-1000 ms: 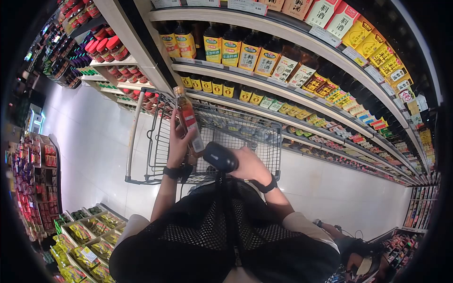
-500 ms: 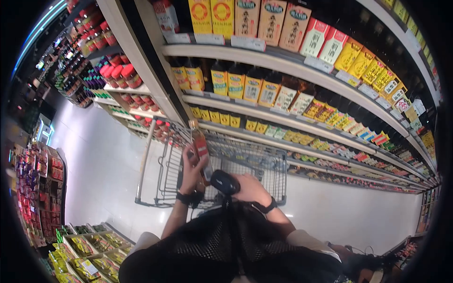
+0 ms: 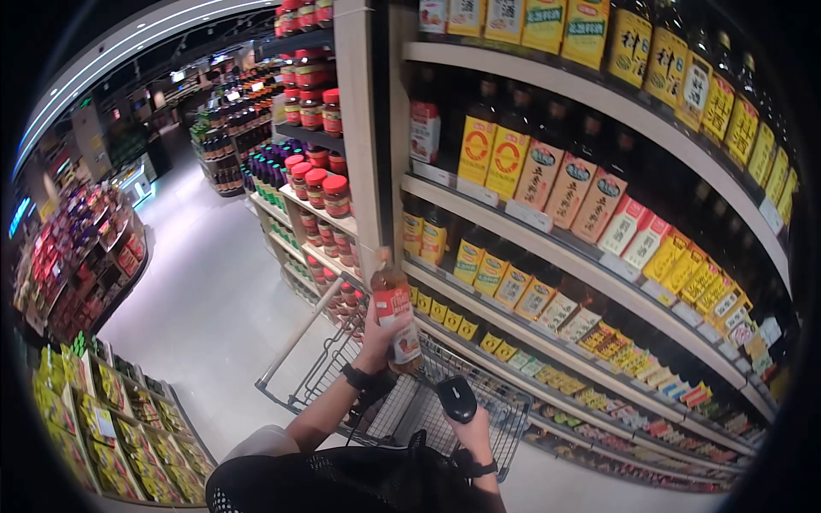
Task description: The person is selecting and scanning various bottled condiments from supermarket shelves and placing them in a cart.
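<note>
Bottle (image 3: 396, 312) of amber liquid with a red label, held upright above the cart (image 3: 402, 410). Likely glass: heavy, rigid, breakable, slick where bare. Best gripped around the labelled middle, as the left hand (image 3: 376, 340) grips now, fingers wrapped round. Right hand (image 3: 473, 426) closed around a black scanner (image 3: 456, 398). Stocked shelves (image 3: 547, 248) alongside.
</note>
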`<action>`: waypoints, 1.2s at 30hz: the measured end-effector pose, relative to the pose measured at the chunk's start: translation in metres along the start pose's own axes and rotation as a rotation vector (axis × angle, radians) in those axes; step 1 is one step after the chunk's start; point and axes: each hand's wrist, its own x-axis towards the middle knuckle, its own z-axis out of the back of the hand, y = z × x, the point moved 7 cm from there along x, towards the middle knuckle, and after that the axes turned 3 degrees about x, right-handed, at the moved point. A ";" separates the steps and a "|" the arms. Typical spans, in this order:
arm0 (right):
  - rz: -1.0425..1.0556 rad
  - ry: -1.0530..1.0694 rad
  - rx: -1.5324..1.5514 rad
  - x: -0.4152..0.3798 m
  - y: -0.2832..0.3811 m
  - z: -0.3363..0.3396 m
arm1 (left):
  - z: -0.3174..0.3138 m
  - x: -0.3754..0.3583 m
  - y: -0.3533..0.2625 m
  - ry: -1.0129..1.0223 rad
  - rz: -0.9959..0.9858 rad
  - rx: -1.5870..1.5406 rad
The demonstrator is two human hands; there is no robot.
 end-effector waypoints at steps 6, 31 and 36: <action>-0.069 0.013 0.002 -0.003 -0.003 -0.002 | -0.045 0.041 -0.091 0.213 -0.259 0.186; -0.065 -0.086 0.032 -0.021 -0.027 0.018 | -0.160 0.219 -0.261 0.428 -0.682 0.693; -0.078 -0.110 0.027 -0.024 -0.027 0.022 | -0.155 0.246 -0.250 0.401 -0.652 0.678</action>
